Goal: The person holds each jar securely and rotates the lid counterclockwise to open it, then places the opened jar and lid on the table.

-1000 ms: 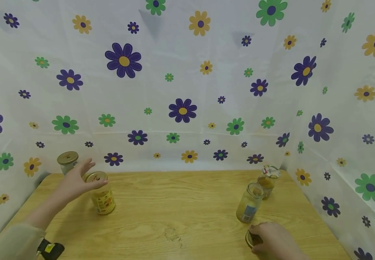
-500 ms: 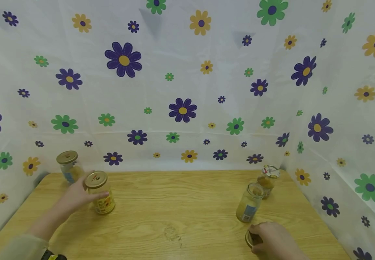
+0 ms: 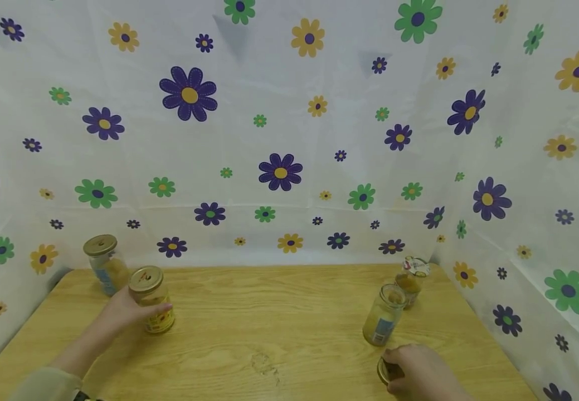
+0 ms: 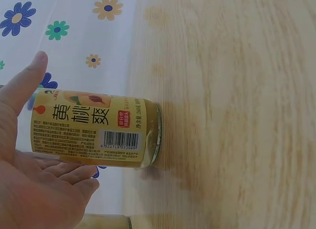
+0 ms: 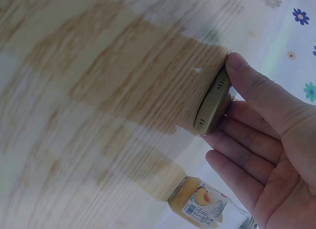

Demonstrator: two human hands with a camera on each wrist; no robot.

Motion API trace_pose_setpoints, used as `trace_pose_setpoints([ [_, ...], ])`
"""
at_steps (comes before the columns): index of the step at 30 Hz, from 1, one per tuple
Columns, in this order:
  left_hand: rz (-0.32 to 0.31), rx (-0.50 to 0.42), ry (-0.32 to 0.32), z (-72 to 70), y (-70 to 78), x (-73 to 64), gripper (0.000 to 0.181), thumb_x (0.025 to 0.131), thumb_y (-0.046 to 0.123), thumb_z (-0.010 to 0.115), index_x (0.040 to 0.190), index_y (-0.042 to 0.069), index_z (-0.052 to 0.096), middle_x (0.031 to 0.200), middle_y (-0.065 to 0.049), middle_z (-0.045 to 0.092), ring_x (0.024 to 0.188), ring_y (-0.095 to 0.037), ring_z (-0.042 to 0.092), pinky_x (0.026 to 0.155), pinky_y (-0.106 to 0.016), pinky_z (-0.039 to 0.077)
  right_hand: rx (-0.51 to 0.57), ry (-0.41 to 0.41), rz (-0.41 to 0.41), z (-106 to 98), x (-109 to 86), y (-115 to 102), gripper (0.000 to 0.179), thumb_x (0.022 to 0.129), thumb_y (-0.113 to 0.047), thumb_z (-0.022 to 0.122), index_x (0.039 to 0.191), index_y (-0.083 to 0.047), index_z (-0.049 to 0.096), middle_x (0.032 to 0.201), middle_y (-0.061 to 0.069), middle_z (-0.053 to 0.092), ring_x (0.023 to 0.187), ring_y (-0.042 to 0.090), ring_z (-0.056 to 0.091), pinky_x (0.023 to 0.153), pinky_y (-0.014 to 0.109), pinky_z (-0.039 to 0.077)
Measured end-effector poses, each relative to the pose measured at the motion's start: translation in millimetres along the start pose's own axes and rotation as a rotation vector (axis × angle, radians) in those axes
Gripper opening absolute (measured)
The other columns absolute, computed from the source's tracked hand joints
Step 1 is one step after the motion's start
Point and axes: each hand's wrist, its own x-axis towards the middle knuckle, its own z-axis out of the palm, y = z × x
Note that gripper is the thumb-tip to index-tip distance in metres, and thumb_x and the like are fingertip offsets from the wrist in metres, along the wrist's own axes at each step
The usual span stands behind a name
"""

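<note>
A yellow-labelled glass jar with a gold lid stands upright on the left of the table. My left hand is around it, thumb at the front and fingers partly hidden behind. In the left wrist view the thumb is straight and raised off the label, the fingers loosely bent. At the front right, my right hand pinches a loose gold jar lid by its rim, thumb on one side and fingertips on the other. Just beyond that hand stands a lidless glass jar with a blue label.
Another gold-lidded jar stands at the back left, close behind the left hand. Behind the lidless jar is a jar with a white patterned lid. The wooden table meets a flowered cloth at the back and sides.
My left hand has come down from the lid of the yellow-labelled jar to its side. The right hand and the loose lid have stayed in place.
</note>
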Motion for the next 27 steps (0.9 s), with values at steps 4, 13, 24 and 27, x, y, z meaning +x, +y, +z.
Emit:
trace_pose_setpoints([
  [4, -0.007, 0.008, 0.006, 0.0, -1.6, 3.2, 0.105, 0.091, 0.046, 0.083, 0.158, -0.012, 0.026, 0.155, -0.045, 0.039, 0.143, -0.066, 0.037, 0.118, -0.077, 0.033, -0.024, 0.011, -0.009, 0, 1.1, 1, 0.028, 0.079, -0.025, 0.093, 0.100, -0.014, 0.078, 0.076, -0.016, 0.063, 0.064, 0.001, 0.044, 0.056, 0.024, 0.038],
  [13, -0.011, -0.010, 0.003, 7.4, -13.1, 5.2, 0.103, 0.091, 0.043, 0.085, 0.156, -0.013, 0.028, 0.151, -0.044, 0.046, 0.141, -0.064, 0.043, 0.117, -0.075, 0.037, -0.034, 0.006, -0.024, 0, 1.9, 3, 0.022, 0.080, -0.023, 0.093, 0.091, -0.020, 0.074, 0.074, -0.017, 0.060, 0.065, -0.001, 0.047, 0.057, 0.025, 0.040],
  [24, 0.003, -0.050, 0.020, 19.6, -18.4, 5.9, 0.091, 0.089, 0.038, 0.087, 0.148, -0.014, 0.042, 0.145, -0.040, 0.055, 0.135, -0.058, 0.054, 0.113, -0.070, 0.045, -0.033, 0.034, -0.009, 2, 0.2, 1, 0.022, 0.079, -0.020, 0.093, 0.086, -0.020, 0.073, 0.071, -0.016, 0.058, 0.063, 0.000, 0.044, 0.057, 0.025, 0.038],
  [27, 0.005, -0.050, 0.044, 21.8, -18.6, 6.6, 0.090, 0.088, 0.038, 0.087, 0.148, -0.015, 0.044, 0.146, -0.041, 0.054, 0.136, -0.059, 0.052, 0.114, -0.071, 0.043, -0.030, 0.033, -0.002, 3, 0.8, 1, 0.024, 0.079, -0.019, 0.093, 0.083, -0.022, 0.069, 0.070, -0.016, 0.054, 0.062, 0.002, 0.041, 0.056, 0.025, 0.036],
])
